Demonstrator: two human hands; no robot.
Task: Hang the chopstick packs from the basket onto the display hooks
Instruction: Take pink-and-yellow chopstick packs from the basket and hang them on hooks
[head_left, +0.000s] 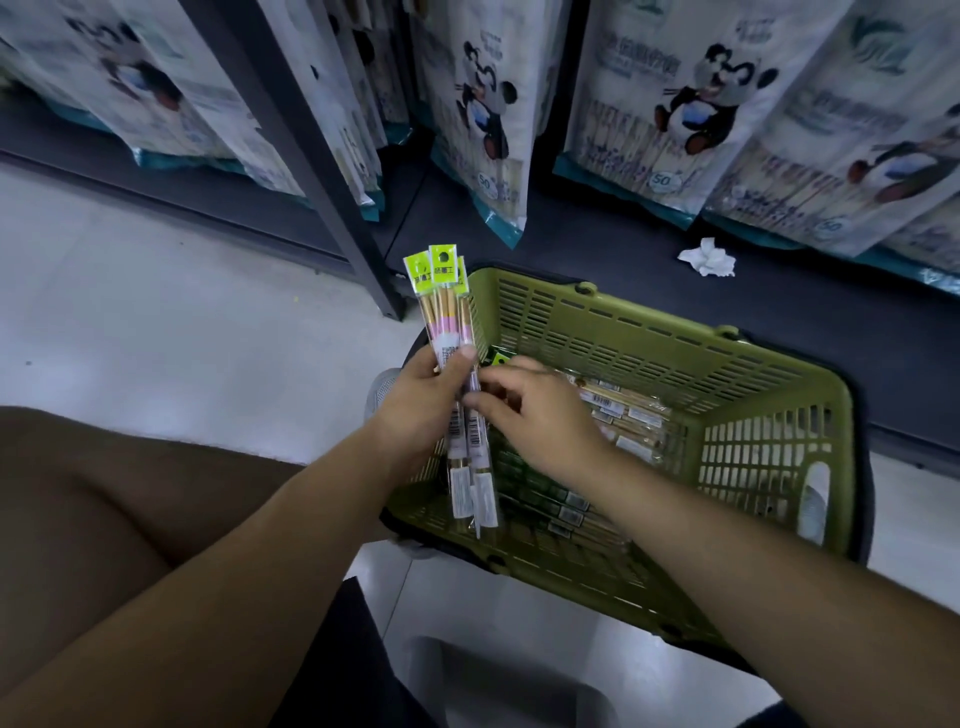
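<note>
My left hand (423, 402) grips a small bunch of chopstick packs (448, 312) upright over the left rim of the green basket (779, 447). Their lime-green header cards with hang holes point up. My right hand (535, 410) is beside them with fingers curled, its fingertips touching the side of the held packs. More chopstick packs (618, 415) lie flat on the basket's bottom, partly hidden under my right hand and forearm. No display hooks show in this view.
The basket sits on the dark bottom shelf edge and pale floor. Large panda-printed bags (691, 98) hang or stand along the shelving behind. A dark upright post (311, 156) stands left of the basket. A crumpled white tissue (707, 257) lies on the shelf.
</note>
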